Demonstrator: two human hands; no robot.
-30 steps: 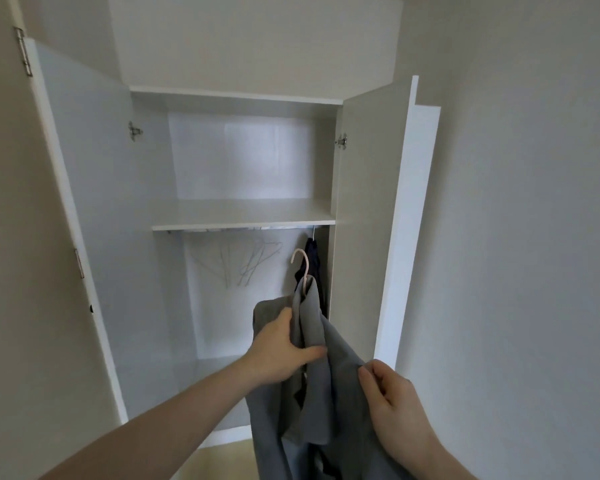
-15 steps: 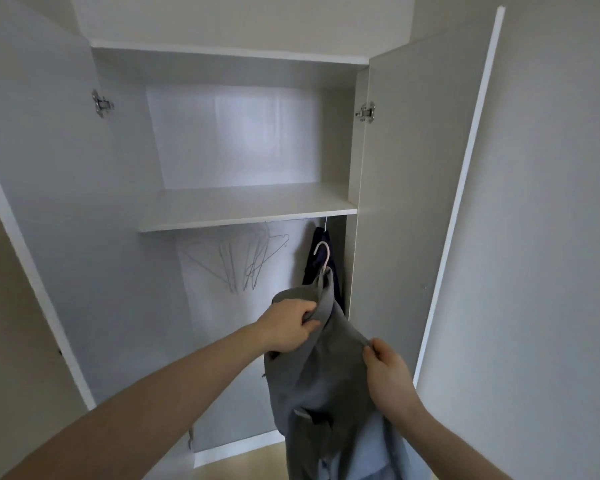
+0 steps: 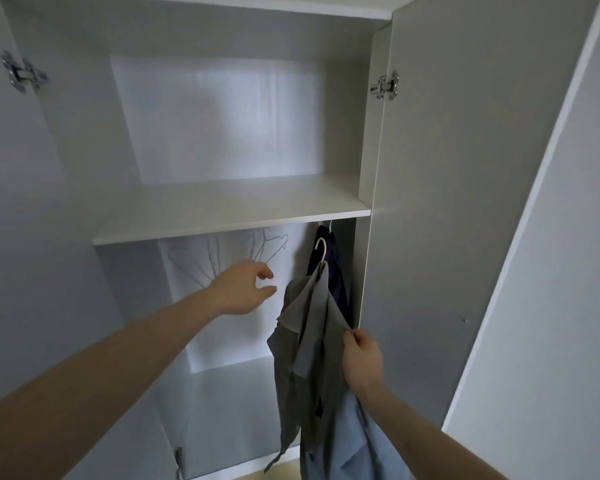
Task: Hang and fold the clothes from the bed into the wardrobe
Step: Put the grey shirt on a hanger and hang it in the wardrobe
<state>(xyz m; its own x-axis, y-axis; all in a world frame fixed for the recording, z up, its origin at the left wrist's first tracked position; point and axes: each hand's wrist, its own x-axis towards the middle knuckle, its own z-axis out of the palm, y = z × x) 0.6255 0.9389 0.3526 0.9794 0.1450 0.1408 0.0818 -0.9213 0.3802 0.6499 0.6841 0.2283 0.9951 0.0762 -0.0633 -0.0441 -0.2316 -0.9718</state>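
While the right hand (image 3: 361, 362) pinches a fold of the grey garment (image 3: 307, 344) between thumb and fingers, the left hand (image 3: 243, 289) hangs free in front of the wardrobe (image 3: 84, 150), fingers loosely spread and grasping nothing, just to the left of the garment and apart from it. The grey garment sits on a pale hanger (image 3: 321, 251) whose hook rises above its collar, just under the front edge of the wardrobe shelf (image 3: 229, 216); whether the hook is over a rail cannot be told. Below the shelf and directly behind the hanger, a dark garment (image 3: 333, 271) hangs at the right end of the compartment, close against the wardrobe's right side panel. Further left under the shelf, a cluster of thin wire hangers (image 3: 264, 247) shows against the white back panel, partly behind the left hand. A light blue cloth (image 3: 357, 441) droops beneath the right wrist, beside the lower part of the grey garment. Both wardrobe doors stand open, the right door (image 3: 465, 202) just beside the right hand, with a metal hinge (image 3: 385, 86) near its top.
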